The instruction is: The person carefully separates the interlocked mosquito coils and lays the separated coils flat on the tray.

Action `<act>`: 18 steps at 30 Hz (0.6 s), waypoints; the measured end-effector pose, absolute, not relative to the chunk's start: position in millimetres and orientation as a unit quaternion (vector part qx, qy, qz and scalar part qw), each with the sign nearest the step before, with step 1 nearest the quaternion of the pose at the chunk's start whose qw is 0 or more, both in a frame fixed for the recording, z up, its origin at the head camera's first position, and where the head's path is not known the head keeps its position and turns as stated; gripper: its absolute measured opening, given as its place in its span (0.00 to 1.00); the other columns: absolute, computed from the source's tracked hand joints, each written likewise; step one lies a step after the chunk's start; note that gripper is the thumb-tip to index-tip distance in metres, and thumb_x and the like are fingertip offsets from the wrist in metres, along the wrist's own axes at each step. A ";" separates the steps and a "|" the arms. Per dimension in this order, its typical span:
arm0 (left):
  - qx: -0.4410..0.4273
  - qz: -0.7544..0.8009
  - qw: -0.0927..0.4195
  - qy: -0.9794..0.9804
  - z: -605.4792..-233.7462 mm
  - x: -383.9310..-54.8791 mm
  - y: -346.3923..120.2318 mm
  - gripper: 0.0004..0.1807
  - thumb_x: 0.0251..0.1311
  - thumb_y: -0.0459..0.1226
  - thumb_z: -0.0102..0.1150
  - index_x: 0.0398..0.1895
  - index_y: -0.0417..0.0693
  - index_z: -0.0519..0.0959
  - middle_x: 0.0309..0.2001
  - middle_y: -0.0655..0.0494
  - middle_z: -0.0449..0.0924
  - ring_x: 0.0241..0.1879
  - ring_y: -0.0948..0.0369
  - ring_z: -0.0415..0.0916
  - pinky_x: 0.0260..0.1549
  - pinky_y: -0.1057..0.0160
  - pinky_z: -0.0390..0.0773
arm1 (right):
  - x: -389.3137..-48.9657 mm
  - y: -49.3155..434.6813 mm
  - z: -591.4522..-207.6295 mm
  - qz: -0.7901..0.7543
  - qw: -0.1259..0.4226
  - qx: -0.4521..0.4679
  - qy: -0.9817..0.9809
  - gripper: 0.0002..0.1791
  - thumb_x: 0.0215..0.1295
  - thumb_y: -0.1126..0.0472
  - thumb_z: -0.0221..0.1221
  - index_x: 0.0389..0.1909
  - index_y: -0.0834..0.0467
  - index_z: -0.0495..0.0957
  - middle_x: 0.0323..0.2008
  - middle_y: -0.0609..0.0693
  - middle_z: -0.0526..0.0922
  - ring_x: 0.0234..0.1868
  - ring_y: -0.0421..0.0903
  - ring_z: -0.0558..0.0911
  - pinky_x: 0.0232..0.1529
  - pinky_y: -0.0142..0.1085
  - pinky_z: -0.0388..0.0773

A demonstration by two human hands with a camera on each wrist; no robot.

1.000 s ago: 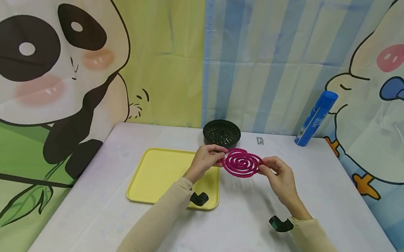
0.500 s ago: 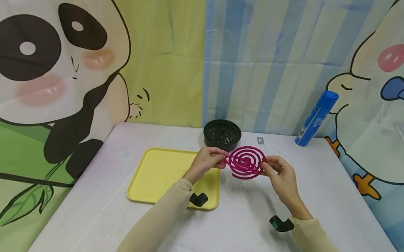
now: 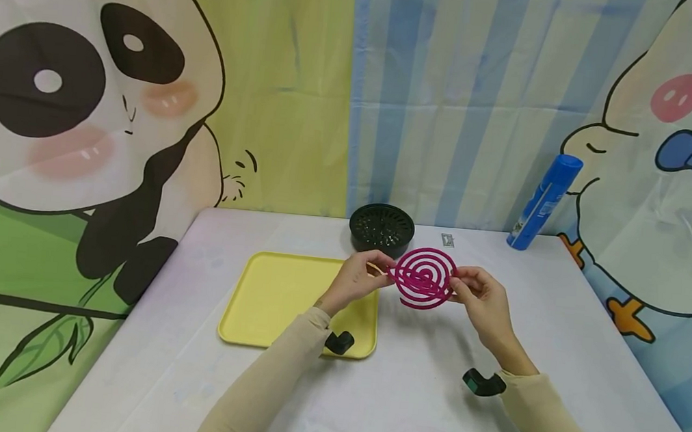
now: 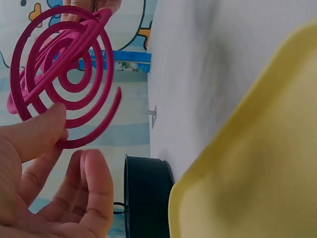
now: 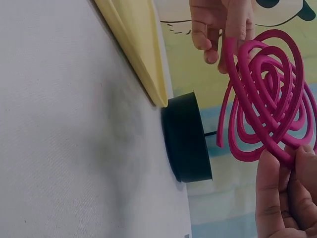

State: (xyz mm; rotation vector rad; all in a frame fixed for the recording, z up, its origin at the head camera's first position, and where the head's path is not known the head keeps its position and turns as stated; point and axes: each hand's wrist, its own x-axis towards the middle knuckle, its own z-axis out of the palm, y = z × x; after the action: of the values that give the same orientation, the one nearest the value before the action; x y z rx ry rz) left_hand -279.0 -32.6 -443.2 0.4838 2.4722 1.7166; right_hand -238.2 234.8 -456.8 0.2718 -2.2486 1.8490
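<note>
Above the table, in the head view, two magenta mosquito coils [image 3: 423,281] are held up between my hands. They look interlocked, one spiral crossing through the other at an angle. My left hand [image 3: 355,282] pinches the left edge between thumb and finger. On the opposite side my right hand [image 3: 486,307] grips an outer turn with thumb and fingertips. In the left wrist view one coil [image 4: 67,57] faces the camera, with the other cutting across it. The right wrist view shows the turns [image 5: 262,124] overlapping, and which strand belongs to which coil is hard to tell there.
A yellow tray [image 3: 277,299] lies on the white table under my left forearm. Behind the coils stands a round black slotted holder [image 3: 382,229]. A small metal stand [image 3: 447,240] lies beside it, and a blue spray can [image 3: 541,205] leans at the back right.
The coils have tipped from nearly flat to facing the camera more, and shifted slightly right. Their crossing bands show more clearly. Both hands keep their hold, the left fingers shifting a little.
</note>
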 end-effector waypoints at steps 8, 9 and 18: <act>0.175 0.565 0.049 0.805 -443.4 -279.2 -29.5 0.11 0.60 0.34 0.71 0.42 0.54 0.81 0.44 0.60 0.85 0.49 0.62 0.81 0.50 0.63 0.82 | -237.9 234.0 -457.1 0.634 0.088 0.083 -0.764 0.17 0.72 0.63 0.60 0.54 0.70 0.74 0.40 0.53 0.85 0.38 0.37 0.87 0.41 0.34 0.86; 0.176 0.568 0.054 0.802 -443.2 -278.9 -29.4 0.11 0.60 0.33 0.71 0.42 0.54 0.80 0.44 0.60 0.85 0.48 0.62 0.82 0.50 0.63 0.83 | -238.0 234.2 -457.2 0.634 0.089 0.084 -0.764 0.17 0.72 0.63 0.60 0.54 0.70 0.74 0.40 0.52 0.85 0.38 0.37 0.86 0.41 0.34 0.86; 0.212 0.542 0.052 0.811 -445.9 -279.0 -30.3 0.11 0.64 0.36 0.68 0.49 0.54 0.86 0.46 0.61 0.87 0.45 0.63 0.81 0.46 0.66 0.81 | -238.2 236.9 -460.6 0.654 0.071 0.082 -0.748 0.19 0.72 0.62 0.60 0.56 0.71 0.72 0.41 0.45 0.85 0.41 0.37 0.87 0.42 0.34 0.86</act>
State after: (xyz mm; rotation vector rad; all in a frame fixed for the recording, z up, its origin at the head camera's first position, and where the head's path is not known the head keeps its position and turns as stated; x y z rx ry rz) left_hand -279.0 -30.3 -445.9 0.6449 2.4673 1.6487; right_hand -238.2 236.9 -460.6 0.2452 -2.2502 1.9679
